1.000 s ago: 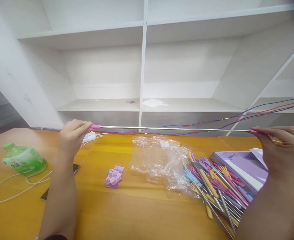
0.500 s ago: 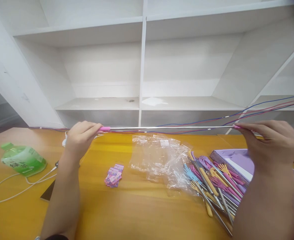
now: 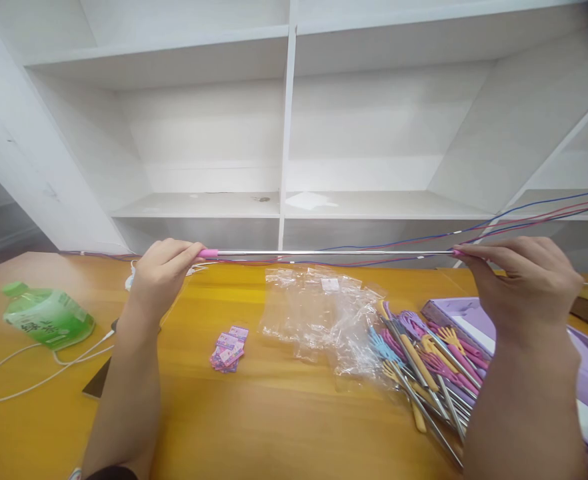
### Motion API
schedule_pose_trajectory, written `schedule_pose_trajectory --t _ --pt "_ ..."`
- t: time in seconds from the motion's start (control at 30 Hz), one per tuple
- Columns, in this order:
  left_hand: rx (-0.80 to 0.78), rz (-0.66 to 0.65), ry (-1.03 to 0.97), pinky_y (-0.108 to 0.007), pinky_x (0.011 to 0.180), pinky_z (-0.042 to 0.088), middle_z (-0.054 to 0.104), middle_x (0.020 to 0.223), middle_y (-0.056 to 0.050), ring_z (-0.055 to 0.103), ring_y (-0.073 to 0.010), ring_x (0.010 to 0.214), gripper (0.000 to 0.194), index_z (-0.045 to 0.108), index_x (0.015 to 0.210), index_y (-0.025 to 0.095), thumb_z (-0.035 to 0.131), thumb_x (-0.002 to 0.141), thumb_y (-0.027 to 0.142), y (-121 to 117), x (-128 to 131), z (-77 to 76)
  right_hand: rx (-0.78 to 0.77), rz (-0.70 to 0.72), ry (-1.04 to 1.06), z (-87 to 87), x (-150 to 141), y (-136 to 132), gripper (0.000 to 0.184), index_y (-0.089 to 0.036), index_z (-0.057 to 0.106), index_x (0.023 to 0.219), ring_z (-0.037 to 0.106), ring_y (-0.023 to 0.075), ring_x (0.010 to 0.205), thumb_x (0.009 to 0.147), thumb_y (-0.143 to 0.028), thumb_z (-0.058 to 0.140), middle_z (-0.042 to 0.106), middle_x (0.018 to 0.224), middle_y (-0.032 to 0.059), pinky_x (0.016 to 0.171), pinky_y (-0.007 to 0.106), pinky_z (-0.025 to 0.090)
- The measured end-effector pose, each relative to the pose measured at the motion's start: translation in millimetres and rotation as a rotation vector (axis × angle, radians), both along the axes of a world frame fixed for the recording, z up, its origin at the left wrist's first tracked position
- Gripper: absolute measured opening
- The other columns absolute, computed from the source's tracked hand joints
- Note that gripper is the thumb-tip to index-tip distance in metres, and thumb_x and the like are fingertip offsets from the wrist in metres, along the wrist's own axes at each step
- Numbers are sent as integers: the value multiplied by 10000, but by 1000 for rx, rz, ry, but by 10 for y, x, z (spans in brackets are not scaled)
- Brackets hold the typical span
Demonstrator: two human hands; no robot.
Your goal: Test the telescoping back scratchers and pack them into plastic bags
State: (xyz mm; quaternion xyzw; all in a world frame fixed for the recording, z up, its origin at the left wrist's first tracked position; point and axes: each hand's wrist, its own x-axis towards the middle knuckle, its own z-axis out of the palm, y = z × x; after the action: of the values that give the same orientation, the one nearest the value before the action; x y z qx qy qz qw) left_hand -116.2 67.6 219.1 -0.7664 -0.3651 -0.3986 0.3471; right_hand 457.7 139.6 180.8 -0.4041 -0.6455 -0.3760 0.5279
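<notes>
An extended telescopic back scratcher (image 3: 334, 253) with a thin metal rod stretches level between my two hands above the table. My left hand (image 3: 164, 270) is closed around its pink handle. At the other end my right hand (image 3: 529, 277) pinches the pink tip, whose shape is mostly hidden by the fingers. Below my right hand lies a heap of back scratchers (image 3: 427, 363) with purple, blue, pink and yellow hand-shaped ends. Several clear plastic bags (image 3: 307, 310) are spread beside that heap. A small pile of pink and purple cards (image 3: 228, 350) rests left of the bags.
A green bottle (image 3: 49, 315) lies on the left of the wooden table (image 3: 254, 427), near a white cable (image 3: 9, 399) and a dark flat object (image 3: 95, 381). At right is a purple box (image 3: 457, 313). White shelving (image 3: 287, 133) and blue and red wires (image 3: 539, 217) run behind.
My right hand has moved a little to the left, and the rod between the hands looks slightly shorter. My left hand has barely moved.
</notes>
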Motion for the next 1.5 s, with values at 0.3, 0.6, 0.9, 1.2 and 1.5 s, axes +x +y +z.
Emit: schedule_pose_trajectory --t 0.3,0.6,0.9,1.2,1.5 --pt "-61 -22 56 -338 702 460 804 958 -39 693 -184 798 195 719 1207 260 607 1066 184 46 418 -165 -133 122 -91 47 -524 -98 133 -288 784 870 622 188 767 988 -316 731 757 811 30 749 333 501" --pt "-58 -22 62 -321 719 440 790 938 -42 676 -166 790 195 693 1204 234 572 1078 149 96 811 -364 -212 229 -198 5 -1187 -184 158 -302 734 935 568 180 761 1025 -194 662 730 846 4 756 340 477" --pt "-23 5 98 -322 677 362 788 923 -23 626 -140 731 162 686 1164 216 586 1073 127 40 774 -277 -40 233 -292 7 -1183 -187 191 -244 692 1011 539 156 765 939 -75 747 712 840 3 728 309 478" --pt "-46 -15 113 -338 651 322 784 905 -20 624 -139 706 188 665 1213 193 596 1059 109 -32 1140 -487 -36 316 -351 -116 -1864 -392 173 -198 657 998 456 168 736 940 -52 730 631 768 16 666 325 394" --pt "-166 19 102 -345 698 367 757 878 -10 651 -155 762 84 682 1092 214 618 1090 267 -76 1102 -383 -168 358 -214 -87 -1875 -436 103 -215 681 942 502 167 786 975 -140 744 642 809 15 707 309 416"
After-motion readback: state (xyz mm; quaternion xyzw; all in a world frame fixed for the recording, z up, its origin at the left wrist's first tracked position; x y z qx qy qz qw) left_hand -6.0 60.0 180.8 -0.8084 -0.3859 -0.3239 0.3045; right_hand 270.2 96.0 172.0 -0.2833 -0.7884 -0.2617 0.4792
